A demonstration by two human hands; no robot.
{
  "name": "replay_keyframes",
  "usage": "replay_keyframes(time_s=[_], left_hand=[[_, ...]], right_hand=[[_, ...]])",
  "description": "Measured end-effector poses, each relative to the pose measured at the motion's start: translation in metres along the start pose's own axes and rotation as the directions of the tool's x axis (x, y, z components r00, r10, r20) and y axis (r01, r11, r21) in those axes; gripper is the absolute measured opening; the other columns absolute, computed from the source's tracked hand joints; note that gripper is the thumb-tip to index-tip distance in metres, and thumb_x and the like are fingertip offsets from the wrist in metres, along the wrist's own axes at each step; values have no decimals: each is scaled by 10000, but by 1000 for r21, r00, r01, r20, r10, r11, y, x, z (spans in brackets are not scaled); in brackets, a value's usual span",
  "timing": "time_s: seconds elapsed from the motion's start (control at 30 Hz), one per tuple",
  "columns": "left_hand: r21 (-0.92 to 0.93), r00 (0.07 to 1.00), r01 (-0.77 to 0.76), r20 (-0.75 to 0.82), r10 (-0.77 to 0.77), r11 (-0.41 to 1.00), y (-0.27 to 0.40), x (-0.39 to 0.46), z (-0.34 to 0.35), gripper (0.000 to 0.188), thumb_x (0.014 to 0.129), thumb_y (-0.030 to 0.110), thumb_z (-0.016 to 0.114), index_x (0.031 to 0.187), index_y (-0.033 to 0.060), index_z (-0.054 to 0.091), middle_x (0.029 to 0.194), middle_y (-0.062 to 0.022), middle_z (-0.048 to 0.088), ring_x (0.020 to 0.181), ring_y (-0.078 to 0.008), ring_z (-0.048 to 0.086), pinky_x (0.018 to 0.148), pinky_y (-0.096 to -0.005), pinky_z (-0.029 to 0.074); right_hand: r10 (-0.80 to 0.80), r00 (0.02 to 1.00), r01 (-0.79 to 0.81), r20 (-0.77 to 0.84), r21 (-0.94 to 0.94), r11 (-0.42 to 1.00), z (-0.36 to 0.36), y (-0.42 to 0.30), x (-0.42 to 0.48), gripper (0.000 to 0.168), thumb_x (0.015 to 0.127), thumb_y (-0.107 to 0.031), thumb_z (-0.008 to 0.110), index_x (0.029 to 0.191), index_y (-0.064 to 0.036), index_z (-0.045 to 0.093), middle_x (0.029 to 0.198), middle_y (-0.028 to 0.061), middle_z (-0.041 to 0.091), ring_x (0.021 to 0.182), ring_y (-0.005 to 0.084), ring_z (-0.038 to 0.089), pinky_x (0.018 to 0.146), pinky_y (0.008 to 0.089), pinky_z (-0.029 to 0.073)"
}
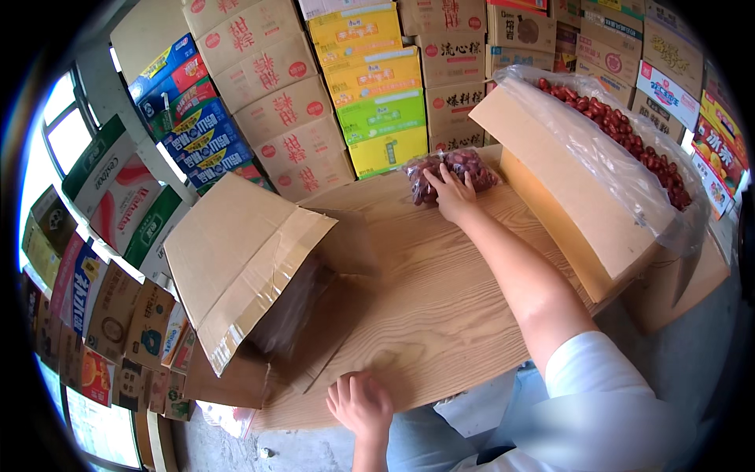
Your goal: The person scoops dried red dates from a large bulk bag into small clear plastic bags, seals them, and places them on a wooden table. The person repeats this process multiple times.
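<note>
My right hand [453,197] reaches to the far side of the wooden table [436,295], its spread fingers resting on a clear plastic bag of red dates [472,165]. More dates in clear plastic lie directly left of it; whether this is one bag or two, I cannot tell. My left hand [363,401] is over the near edge of the table, fingers loosely curled, with nothing visible in it. At the right stands a big cardboard box [578,194] lined with clear plastic film, full of loose red dates [619,130].
An open cardboard box [248,248] lies on its side at the table's left, flaps spread, plastic inside. Stacked cartons [283,106] line the wall behind the table. Other cartons [112,307] are piled at the left by the windows. A white plastic bag [227,418] lies below the table's left corner.
</note>
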State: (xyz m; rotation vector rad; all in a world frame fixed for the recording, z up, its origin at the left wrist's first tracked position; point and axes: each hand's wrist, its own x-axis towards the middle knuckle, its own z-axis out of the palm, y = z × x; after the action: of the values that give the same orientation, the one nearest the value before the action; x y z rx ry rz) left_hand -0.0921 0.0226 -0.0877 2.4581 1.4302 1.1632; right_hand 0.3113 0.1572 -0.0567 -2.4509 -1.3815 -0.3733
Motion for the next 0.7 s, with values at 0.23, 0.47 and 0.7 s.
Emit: replay_keyframes(time_s=[0.23,0.47,0.7], left_hand=[[33,1000,8,-13,-8,999,-3,-1,1,141,706,103,594,846,100,605,886,-68,567,848,-305,503,780,-412,383],[-91,1000,-26,-4,26,995,-8,10,-6,428,710,117,646,1119,52,536,1213,-178,503,1103,-378,461,971,-461,338],[275,988,-112,-69,135,955,-47,96,3,473,774,233,660,1188,62,506,1318,-209,452,1205,-410,401,1032,-520,287]], right_hand=[[-252,959,283,-132,351,892,-70,-21,-99,546,817,-117,646,1326,-147,451,1331,162,471,1219,296,468,1034,455,336],[-52,928,323,-369,726,607,-100,4,-219,187,815,-10,611,1001,8,601,926,127,647,890,230,639,783,324,490],[165,937,183,-308,835,519,-95,17,-260,100,843,7,579,935,13,616,843,91,655,794,158,651,698,269,492]])
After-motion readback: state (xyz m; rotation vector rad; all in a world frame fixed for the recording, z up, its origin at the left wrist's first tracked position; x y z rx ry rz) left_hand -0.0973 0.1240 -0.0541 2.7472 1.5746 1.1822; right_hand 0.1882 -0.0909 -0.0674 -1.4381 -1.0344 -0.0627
